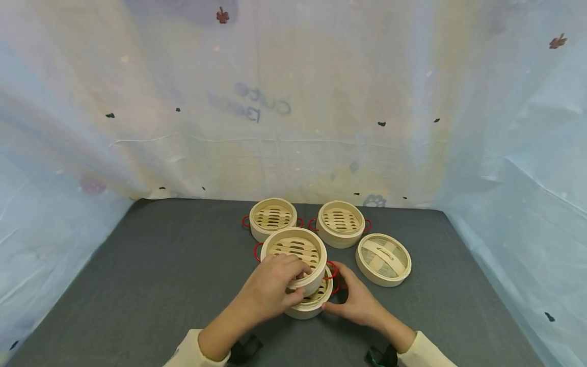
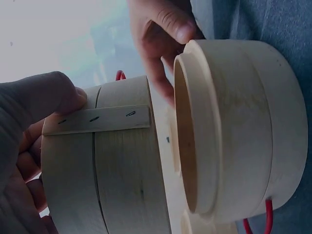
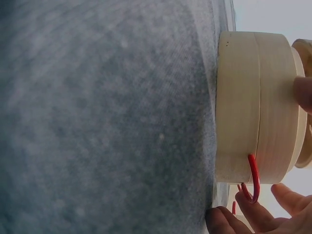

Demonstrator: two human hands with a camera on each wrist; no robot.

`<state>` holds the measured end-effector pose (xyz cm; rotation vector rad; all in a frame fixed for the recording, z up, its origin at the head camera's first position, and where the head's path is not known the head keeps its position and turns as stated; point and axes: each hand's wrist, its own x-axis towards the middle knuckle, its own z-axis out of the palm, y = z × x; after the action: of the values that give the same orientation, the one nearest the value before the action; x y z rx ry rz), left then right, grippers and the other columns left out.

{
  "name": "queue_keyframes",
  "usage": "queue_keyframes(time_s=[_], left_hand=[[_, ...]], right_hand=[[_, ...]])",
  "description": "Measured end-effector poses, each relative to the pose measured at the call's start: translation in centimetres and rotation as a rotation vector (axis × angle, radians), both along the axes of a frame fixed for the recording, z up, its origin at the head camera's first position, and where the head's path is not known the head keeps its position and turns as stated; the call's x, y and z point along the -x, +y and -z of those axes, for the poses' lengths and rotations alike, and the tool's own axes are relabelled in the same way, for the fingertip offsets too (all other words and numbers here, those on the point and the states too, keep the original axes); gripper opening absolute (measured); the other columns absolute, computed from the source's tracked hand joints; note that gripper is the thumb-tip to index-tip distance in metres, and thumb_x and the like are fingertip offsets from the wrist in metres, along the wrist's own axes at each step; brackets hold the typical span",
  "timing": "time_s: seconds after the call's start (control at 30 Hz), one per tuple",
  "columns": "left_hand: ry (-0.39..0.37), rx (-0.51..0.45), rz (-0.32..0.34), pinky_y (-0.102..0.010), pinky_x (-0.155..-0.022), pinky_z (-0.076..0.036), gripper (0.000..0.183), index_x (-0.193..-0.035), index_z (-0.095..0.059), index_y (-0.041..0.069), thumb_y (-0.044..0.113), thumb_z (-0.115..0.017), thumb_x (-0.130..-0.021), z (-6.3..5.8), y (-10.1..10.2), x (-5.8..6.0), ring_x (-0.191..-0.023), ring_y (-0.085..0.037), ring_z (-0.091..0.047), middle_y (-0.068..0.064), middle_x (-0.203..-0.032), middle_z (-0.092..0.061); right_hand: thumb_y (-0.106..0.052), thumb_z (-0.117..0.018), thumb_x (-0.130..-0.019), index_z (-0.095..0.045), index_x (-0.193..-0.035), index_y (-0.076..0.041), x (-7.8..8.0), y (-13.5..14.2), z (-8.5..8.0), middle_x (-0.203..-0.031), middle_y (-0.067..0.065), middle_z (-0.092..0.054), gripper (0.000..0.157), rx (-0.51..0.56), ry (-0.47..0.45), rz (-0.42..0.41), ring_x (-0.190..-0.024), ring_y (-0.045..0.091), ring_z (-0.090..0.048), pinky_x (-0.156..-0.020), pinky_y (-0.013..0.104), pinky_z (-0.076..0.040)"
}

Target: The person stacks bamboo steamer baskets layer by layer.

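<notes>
The left hand (image 1: 277, 283) pinches the wall of the upper steamer basket (image 1: 293, 243), thumb outside and fingers over the rim, holding it just above the lower steamer basket (image 1: 304, 313) on the bench (image 1: 183, 285). A narrow gap shows between them — the raised one sits a little left of and beyond the other. Both are round, so the side handles give the only crosswise axis. The right hand (image 1: 353, 300) is nearer the lower basket and cups its right side — thumb at the near rim, fingers by the red handle (image 3: 256, 187).
</notes>
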<state>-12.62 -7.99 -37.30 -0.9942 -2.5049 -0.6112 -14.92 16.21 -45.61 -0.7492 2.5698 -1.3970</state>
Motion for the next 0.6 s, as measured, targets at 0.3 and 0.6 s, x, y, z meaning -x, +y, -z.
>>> queue_keyframes(time_s=[0.3,0.6], left_hand=[[-0.015,-0.02,-0.002,-0.027,-0.068,-0.043,0.031,-0.095,-0.066,0.021,0.017,-0.08,-0.067,0.7,0.8,-0.2,-0.077,-0.005,-0.055,0.013,-0.085,-0.063],[0.002,-0.016,0.02,-0.027,-0.068,-0.044,0.033,-0.095,-0.066,0.021,0.018,-0.082,-0.066,1.1,1.7,-0.5,-0.079,-0.005,-0.059,0.012,-0.085,-0.064]], right_hand=[[-0.027,-0.081,-0.075,-0.036,-0.142,-0.009,0.0,0.1,0.1,-0.129,0.012,-0.052,0.083,0.011,0.01,0.002,-0.109,0.02,-0.058,-0.089,0.032,-0.051],[-0.024,-0.082,-0.075,-0.033,-0.144,-0.013,0.0,0.2,-0.1,-0.129,0.009,-0.053,0.085,0.053,0.002,-0.023,-0.105,0.018,-0.059,-0.086,0.031,-0.051]])
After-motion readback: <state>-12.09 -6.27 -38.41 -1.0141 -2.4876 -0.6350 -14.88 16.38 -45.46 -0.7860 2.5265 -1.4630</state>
